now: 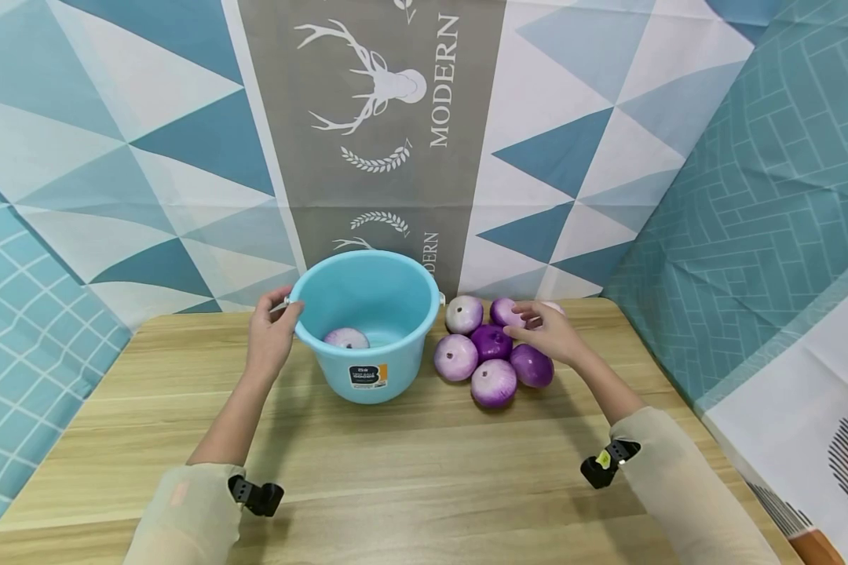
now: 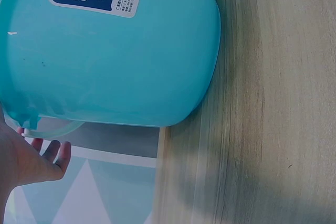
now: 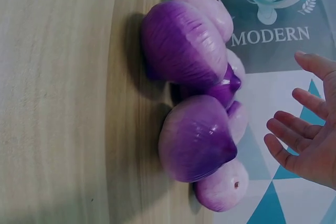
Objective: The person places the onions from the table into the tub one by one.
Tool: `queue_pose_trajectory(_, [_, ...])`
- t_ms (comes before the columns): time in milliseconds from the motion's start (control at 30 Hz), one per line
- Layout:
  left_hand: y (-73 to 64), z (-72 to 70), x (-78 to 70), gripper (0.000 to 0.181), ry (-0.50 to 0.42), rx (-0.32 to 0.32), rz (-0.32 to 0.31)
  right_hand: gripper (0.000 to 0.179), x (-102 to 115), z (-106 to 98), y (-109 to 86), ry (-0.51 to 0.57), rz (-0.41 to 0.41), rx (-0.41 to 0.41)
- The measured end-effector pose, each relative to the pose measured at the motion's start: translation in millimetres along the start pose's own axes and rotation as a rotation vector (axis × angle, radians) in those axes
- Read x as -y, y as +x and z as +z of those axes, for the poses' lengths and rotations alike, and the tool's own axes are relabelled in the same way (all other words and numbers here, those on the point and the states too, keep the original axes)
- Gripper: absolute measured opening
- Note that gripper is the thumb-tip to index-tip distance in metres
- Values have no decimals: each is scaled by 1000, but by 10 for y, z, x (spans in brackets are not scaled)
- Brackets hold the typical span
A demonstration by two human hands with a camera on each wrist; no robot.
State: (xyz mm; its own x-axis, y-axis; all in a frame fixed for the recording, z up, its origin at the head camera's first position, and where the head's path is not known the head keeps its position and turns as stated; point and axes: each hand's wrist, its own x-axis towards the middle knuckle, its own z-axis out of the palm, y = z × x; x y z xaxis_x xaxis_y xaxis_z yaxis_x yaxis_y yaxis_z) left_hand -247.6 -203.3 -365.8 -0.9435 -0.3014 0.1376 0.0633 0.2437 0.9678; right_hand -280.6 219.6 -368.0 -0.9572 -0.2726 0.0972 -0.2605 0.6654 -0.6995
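Note:
A light blue bucket (image 1: 356, 369) stands upright at the back of the table, with one purple-and-white onion (image 1: 347, 338) inside. At its left rim is my left hand (image 1: 272, 331), the fingers loosely bent beside the lug where the thin handle (image 2: 58, 131) joins. My right hand (image 1: 547, 333) hovers over the right side of a cluster of onions, its fingers spread and holding nothing. Among these are a dark purple onion (image 1: 491, 343), a paler one (image 1: 494, 383) in front, and another dark one (image 1: 532, 366) under the hand. The hand partly covers the onions behind it.
The wooden table (image 1: 396, 486) spreads out in front of the bucket. A patterned cloth backdrop (image 1: 367, 180) rises right behind the bucket and onions. Blue tiled-pattern sheets (image 1: 770, 196) close in the sides.

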Motion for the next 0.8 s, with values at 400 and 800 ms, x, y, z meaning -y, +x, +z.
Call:
queue_pose_trajectory(400, [-7,-4,-3,48,-5,2,13,53,-193,39,-24,-22,20,16])
queue_pose_trajectory(800, [-5,1,-5,49,-16,3,9,57,-363,72,-77,-70,77,47])
